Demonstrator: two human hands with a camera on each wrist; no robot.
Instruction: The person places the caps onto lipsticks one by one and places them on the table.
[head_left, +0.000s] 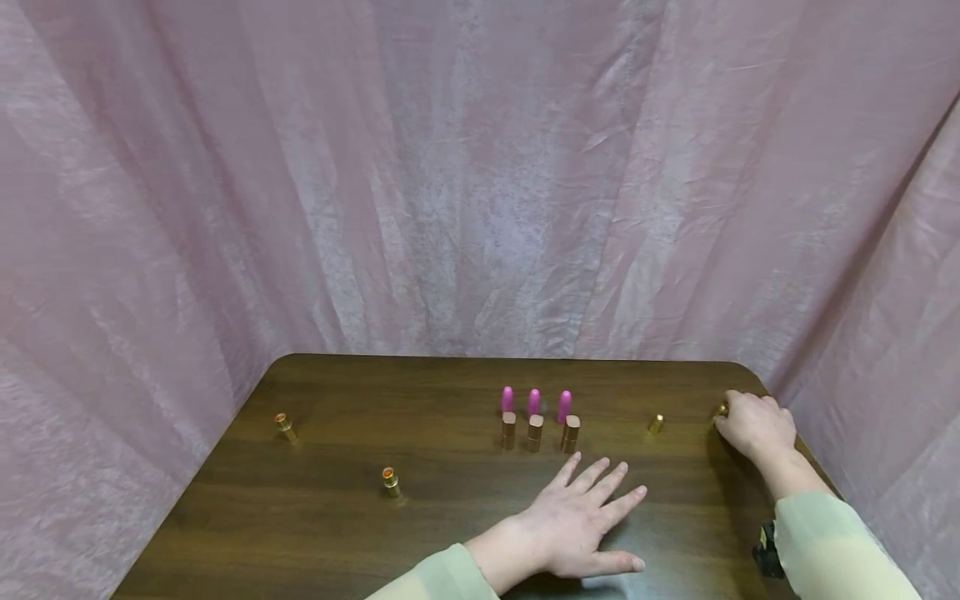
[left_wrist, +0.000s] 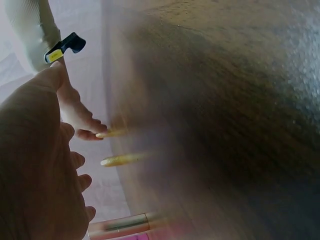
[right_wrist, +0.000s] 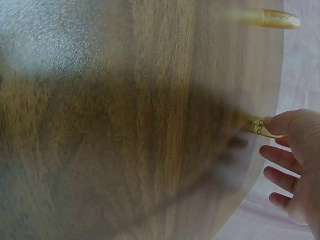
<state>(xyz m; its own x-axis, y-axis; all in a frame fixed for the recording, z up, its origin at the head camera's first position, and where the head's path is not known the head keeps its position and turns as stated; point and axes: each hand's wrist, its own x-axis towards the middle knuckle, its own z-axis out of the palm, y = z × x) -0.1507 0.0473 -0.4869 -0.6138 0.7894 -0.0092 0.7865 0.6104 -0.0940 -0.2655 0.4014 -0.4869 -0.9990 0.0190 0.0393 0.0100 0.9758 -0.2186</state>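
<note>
At the right end of the table, my right hand (head_left: 757, 427) pinches a small gold tube (right_wrist: 261, 127) between thumb and index finger. Dark lettering runs along this tube, and its other fingers hang loosely curled beside it in the right wrist view. A second gold tube (head_left: 656, 423) stands a little to the left of that hand. My left hand (head_left: 573, 525) is spread wide, palm down, low over the front middle of the table, holding nothing. Just beyond its fingertips stand three rose-gold lipstick tubes (head_left: 535, 433), with three bright pink bullet-shaped pieces (head_left: 534, 402) behind them.
On the left half of the brown wooden table (head_left: 322, 533), two gold tubes with orange-red tops stand apart, one farther back (head_left: 286, 427) and one nearer (head_left: 391, 482). Pink curtains (head_left: 480, 183) hang behind the table and along its sides.
</note>
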